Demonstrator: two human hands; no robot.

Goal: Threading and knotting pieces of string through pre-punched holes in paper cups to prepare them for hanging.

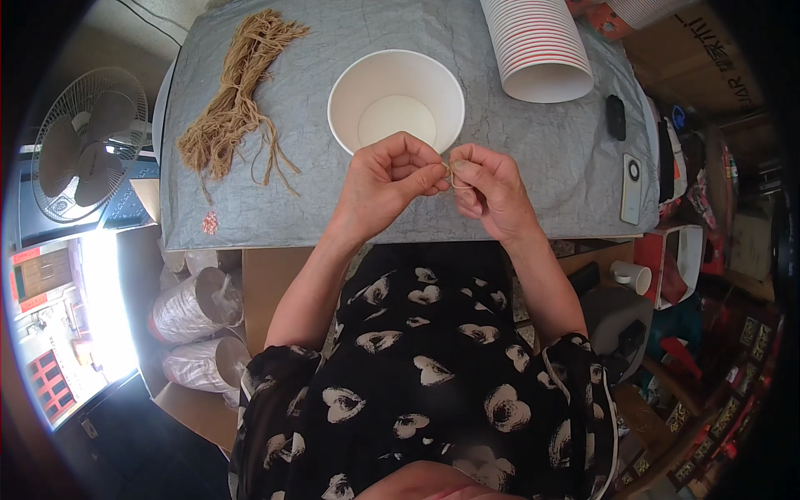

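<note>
Your left hand (pixel 382 177) and your right hand (pixel 495 183): fingers closed in pinches, fingertips nearly meeting, both holding one thin tan string (pixel 451 170) just on your side of a wide, round, white bucket (pixel 397 121). On your grey-covered table (pixel 275 221): one tan bundle of loose strands (pixel 242 92), left; one nested stack of white, red-lined tubs (pixel 542 46), right.

fingers (pixel 430 176) hide most of the thin strand (pixel 452 172); top edge cuts stacked cups (pixel 540 46).
</note>
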